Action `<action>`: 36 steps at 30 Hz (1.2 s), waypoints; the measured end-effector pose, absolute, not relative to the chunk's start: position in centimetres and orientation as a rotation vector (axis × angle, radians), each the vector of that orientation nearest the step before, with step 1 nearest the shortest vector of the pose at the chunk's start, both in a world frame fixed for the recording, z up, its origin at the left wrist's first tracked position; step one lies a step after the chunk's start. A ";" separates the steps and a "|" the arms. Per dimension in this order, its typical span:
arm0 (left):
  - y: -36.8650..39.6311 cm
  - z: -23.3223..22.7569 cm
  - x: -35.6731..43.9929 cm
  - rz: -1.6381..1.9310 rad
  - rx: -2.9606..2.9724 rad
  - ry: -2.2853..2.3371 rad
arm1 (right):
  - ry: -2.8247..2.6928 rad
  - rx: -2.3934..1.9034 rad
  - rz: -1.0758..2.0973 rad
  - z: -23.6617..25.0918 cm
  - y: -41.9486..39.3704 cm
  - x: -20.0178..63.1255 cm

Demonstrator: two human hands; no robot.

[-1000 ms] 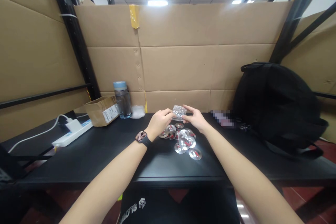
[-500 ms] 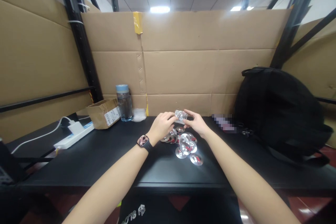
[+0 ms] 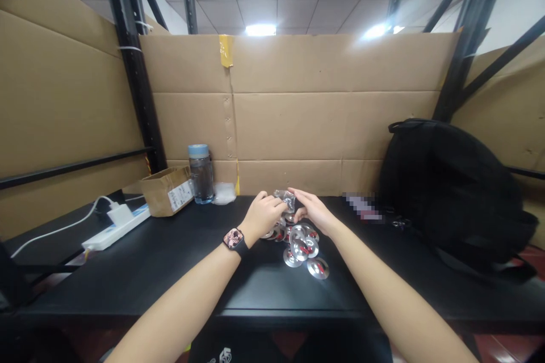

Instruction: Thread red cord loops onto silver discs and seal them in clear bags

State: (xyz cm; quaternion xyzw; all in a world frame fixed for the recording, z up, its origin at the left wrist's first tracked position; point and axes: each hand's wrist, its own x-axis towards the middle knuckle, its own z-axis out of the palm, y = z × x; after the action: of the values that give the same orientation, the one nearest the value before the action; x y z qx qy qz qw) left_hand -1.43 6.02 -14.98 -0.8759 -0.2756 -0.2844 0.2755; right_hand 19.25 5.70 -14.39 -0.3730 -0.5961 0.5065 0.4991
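Note:
My left hand (image 3: 264, 213) is closed on a small crinkled clear plastic bag (image 3: 286, 198), held over the back of a pile of shiny metal discs. My right hand (image 3: 314, 210) is just right of the bag, its index finger at the bag's edge and its thumb apart; nothing is seen gripped in it. The discs look like finger cymbals (image 3: 300, 246) with raised middles and red straps. Several overlap on the black table (image 3: 264, 289), and one cymbal (image 3: 318, 268) lies nearest the front. My left hand hides part of the pile.
At the back left stand an open cardboard box (image 3: 166, 191), a blue-lidded water bottle (image 3: 201, 176) and a white plastic packet (image 3: 224, 193). A power strip (image 3: 114, 228) with a white charger lies left. A black backpack (image 3: 451, 198) fills the right. Cardboard panels (image 3: 289, 125) wall the back.
The bag has shifted slightly left with my left hand. My right hand's fingers have come away from around it to its right edge. The whole view has tilted up a little.

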 end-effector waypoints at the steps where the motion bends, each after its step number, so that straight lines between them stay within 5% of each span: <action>1: 6.3 -15.0 -1.5 -0.740 -2.375 -0.735 | -1.456 -0.900 1.231 -14.4 5.7 19.3; 10: 10.3 -13.3 -9.6 -0.798 -2.119 -1.451 | -1.555 -0.979 1.185 -14.3 5.3 19.6; 16: 12.5 -16.1 -17.1 -0.754 -1.948 -1.843 | -1.555 -1.002 1.169 -14.4 5.4 19.7; 36: 15.5 -18.9 -14.7 -0.536 -2.205 -1.843 | -1.617 -1.069 1.138 -14.5 5.7 19.8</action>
State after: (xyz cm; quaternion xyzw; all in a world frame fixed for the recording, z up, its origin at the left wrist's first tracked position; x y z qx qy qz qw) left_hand -14.71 15.49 -18.89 -0.7497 -0.6268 -0.1821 0.1088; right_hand 19.83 5.72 -14.49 -0.4289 -0.6487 0.4566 0.4321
